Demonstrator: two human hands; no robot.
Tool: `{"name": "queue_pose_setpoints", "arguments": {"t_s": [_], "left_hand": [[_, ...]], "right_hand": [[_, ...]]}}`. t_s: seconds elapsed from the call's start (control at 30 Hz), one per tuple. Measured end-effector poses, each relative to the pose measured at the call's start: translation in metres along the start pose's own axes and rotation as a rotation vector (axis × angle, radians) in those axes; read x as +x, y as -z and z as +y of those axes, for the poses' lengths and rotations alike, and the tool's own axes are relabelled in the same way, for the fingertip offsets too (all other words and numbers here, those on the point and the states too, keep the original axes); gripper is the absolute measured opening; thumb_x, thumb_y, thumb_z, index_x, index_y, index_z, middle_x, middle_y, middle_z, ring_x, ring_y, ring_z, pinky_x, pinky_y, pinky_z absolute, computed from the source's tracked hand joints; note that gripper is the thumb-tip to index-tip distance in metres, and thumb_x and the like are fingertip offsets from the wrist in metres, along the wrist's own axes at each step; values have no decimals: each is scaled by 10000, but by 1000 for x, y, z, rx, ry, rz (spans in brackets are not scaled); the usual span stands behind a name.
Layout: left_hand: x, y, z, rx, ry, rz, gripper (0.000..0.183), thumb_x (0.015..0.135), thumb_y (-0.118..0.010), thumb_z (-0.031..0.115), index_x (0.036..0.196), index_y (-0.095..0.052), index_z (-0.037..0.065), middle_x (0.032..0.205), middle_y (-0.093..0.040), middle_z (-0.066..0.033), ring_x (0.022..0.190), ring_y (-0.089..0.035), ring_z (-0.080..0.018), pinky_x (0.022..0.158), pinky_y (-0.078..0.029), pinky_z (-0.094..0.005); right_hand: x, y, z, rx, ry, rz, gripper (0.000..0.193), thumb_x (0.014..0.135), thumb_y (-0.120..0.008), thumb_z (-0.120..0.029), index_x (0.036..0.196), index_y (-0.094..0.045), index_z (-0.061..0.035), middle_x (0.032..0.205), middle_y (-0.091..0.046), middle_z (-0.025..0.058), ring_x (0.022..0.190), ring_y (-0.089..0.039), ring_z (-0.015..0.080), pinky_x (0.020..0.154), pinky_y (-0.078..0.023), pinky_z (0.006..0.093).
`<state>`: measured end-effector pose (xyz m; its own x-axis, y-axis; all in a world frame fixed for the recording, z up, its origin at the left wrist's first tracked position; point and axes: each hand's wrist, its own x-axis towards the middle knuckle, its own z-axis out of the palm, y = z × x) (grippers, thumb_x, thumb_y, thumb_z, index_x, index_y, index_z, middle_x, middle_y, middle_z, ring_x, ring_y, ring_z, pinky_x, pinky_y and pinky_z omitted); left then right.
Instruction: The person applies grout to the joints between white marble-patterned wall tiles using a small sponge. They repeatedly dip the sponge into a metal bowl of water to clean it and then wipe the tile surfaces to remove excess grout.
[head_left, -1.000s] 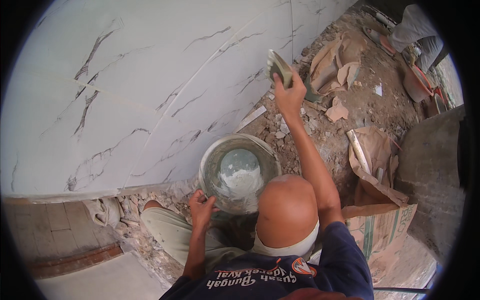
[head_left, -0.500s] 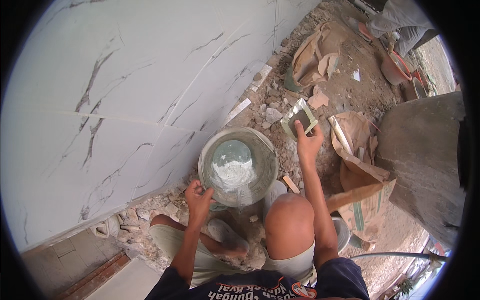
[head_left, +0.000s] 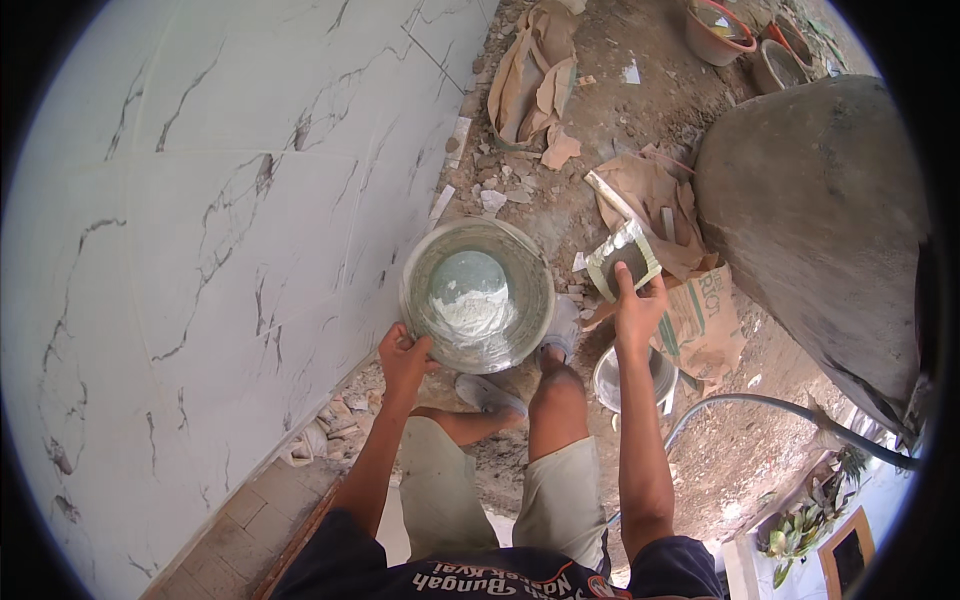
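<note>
Left hand [head_left: 405, 358]: fingers clamped on rim of 1 bucket [head_left: 532, 300] containing white material [head_left: 472, 312]. Right hand [head_left: 638, 312]: fingers clamped on 1 pale-edged pad [head_left: 626, 250].

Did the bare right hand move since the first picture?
Yes. The bare right hand, holding the square grey pad with pale edges, has moved away from the white marbled wall, toward the nearer crumpled brown paper bag.

Torn paper sack [head_left: 703, 318], grey hose [head_left: 790, 410]
</note>
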<state>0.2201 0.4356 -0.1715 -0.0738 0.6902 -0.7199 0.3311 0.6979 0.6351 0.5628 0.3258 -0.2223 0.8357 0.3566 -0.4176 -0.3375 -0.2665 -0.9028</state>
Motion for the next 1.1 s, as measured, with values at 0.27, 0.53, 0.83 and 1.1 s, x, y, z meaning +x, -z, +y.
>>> {"name": "queue_pose_setpoints", "arguments": {"t_s": [0.27,0.53,0.83,1.1], "left_hand": [[59,-150,68,110,-258,-160,253,847,-773,21,907,-530,48,786,-653,-26,677,-651,-100,498,-563,-315],[94,-284,116,13,-238,-235,323,786,-834,76,846,-517,51,649,-508,0,589,-469,-89,521,-402,-339],[187,-340,136,65,-305,-328,325,742,-843,105,814,-532,47,653,-500,-27,623,-455,-127,577,-392,-348],[289,-404,150,71,-312,-468,312,751,-838,116,843,-549,43,653,-530,-41,602,-548,-143,548,-475,-382]], "right_hand": [[-22,68,-91,-65,-51,140,273,1030,-772,-115,1249,-724,40,1167,-760,95,996,-709,154,881,-574,323],[-18,77,-161,-207,-41,202,301,1029,-783,-171,1227,-715,45,1165,-750,112,1018,-702,184,916,-572,355],[15,33,-189,-240,-61,363,345,1031,-778,-175,1267,-697,62,1191,-750,150,1042,-713,201,942,-583,372],[119,-13,-148,-131,35,336,368,1046,-771,-163,1314,-680,72,1217,-750,148,1069,-709,191,949,-578,359]]}}
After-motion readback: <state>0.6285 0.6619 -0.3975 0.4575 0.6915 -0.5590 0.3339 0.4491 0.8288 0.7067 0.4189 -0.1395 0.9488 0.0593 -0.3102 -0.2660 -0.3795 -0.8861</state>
